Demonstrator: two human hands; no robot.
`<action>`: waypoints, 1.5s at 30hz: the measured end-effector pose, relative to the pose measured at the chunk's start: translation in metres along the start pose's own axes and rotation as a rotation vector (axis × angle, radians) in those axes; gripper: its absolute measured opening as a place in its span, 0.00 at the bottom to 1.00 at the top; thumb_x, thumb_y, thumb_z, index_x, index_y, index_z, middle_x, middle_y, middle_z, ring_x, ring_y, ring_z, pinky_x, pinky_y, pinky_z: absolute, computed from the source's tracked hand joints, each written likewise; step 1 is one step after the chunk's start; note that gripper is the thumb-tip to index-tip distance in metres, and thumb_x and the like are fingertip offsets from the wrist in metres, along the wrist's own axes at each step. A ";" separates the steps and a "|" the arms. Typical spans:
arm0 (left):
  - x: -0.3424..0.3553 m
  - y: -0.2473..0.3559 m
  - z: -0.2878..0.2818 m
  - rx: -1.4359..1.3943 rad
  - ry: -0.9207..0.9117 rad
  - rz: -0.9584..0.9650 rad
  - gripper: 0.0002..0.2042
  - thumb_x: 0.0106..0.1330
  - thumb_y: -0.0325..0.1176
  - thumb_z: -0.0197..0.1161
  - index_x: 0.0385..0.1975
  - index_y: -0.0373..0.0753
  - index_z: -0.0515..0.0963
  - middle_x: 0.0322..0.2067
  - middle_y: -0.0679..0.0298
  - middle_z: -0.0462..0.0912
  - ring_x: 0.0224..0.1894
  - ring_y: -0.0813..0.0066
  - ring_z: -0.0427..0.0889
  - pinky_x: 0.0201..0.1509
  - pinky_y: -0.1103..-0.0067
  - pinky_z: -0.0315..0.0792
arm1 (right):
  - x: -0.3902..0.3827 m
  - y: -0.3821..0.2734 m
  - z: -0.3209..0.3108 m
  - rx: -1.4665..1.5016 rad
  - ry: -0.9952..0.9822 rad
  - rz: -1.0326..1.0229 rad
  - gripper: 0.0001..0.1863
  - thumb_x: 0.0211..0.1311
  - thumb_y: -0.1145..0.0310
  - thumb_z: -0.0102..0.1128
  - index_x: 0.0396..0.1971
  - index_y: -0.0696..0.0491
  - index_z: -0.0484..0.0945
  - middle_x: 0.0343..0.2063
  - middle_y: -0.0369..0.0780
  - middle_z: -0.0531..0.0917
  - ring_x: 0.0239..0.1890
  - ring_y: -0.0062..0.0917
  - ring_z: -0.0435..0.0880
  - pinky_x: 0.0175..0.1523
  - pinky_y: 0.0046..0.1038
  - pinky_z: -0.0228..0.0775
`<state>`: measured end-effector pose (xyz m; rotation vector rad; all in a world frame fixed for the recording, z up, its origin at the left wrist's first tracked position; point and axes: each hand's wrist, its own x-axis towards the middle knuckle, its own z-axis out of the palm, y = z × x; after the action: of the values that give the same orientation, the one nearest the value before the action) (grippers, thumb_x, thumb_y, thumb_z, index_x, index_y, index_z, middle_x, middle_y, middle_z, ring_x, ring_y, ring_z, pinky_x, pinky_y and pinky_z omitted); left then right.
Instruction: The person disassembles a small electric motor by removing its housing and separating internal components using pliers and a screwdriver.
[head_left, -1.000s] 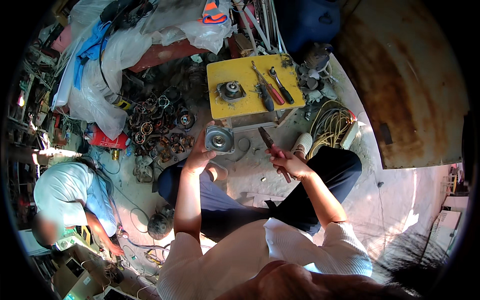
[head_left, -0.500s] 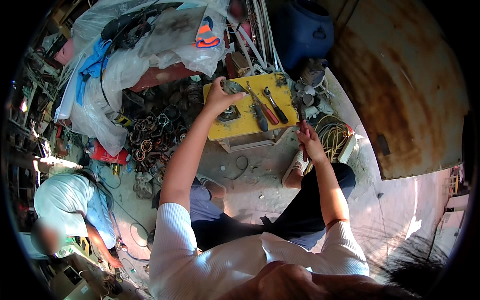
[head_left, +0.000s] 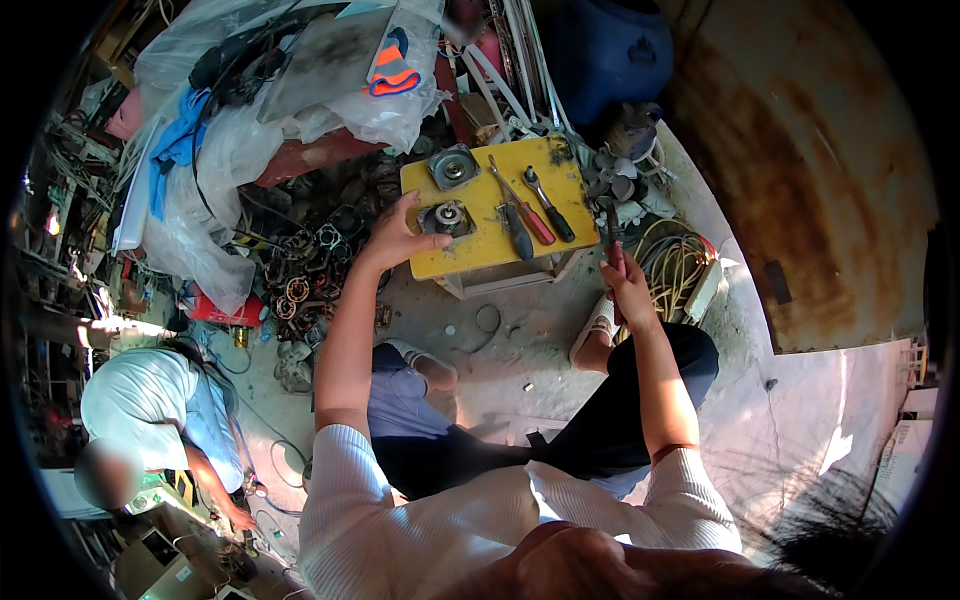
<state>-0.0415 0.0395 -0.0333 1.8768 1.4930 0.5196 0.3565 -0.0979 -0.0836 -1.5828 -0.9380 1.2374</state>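
My left hand (head_left: 398,240) is open at the left edge of the small yellow table (head_left: 490,262), thumb and fingers spread beside a square metal motor part with a shaft (head_left: 449,214). Farther back on the tabletop lies a second square metal part (head_left: 455,170) with a round centre. Just off the table's right edge, my right hand (head_left: 627,290) is closed around red-handled pliers (head_left: 617,258), whose dark jaws point away from me. Between the hands lie a red-handled screwdriver (head_left: 538,224), a dark-handled tool (head_left: 519,238) and a black-handled ratchet (head_left: 556,218).
A pile of metal parts (head_left: 300,285) covers the floor at left. Coiled yellow cable (head_left: 665,268) sits right of the table, below a blue barrel (head_left: 612,55). Plastic sheeting (head_left: 235,165) drapes the back left. Another person (head_left: 150,400) bends over at lower left.
My left hand has come off the farther square metal part and moved nearer, beside the other one. That farther part is now uncovered. My right hand still holds the pliers.
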 end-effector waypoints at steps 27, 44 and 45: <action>-0.079 0.015 0.058 -0.257 0.408 0.300 0.45 0.37 0.38 0.84 0.58 0.44 0.65 0.57 0.56 0.72 0.64 0.53 0.65 0.69 0.54 0.52 | 0.059 -0.083 0.073 -0.627 0.199 -0.977 0.17 0.55 0.69 0.66 0.47 0.50 0.83 0.46 0.42 0.84 0.51 0.40 0.80 0.59 0.38 0.69; -0.134 0.038 0.086 0.164 -0.021 0.229 0.46 0.40 0.44 0.78 0.66 0.49 0.64 0.59 0.55 0.71 0.66 0.54 0.66 0.72 0.43 0.40 | -0.024 0.014 0.128 -0.337 -0.701 -0.138 0.27 0.53 0.61 0.72 0.54 0.51 0.77 0.45 0.39 0.85 0.47 0.27 0.83 0.53 0.29 0.69; -0.127 0.045 0.095 0.184 -0.020 0.230 0.47 0.42 0.45 0.77 0.68 0.49 0.63 0.59 0.54 0.72 0.64 0.53 0.68 0.72 0.43 0.42 | -0.003 0.058 0.124 -0.090 -0.743 -0.067 0.28 0.53 0.61 0.72 0.55 0.49 0.77 0.45 0.37 0.84 0.47 0.26 0.82 0.54 0.28 0.69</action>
<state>0.0204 -0.1119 -0.0547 2.2069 1.3584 0.4797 0.2366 -0.0953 -0.1504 -1.1354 -1.5035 1.7968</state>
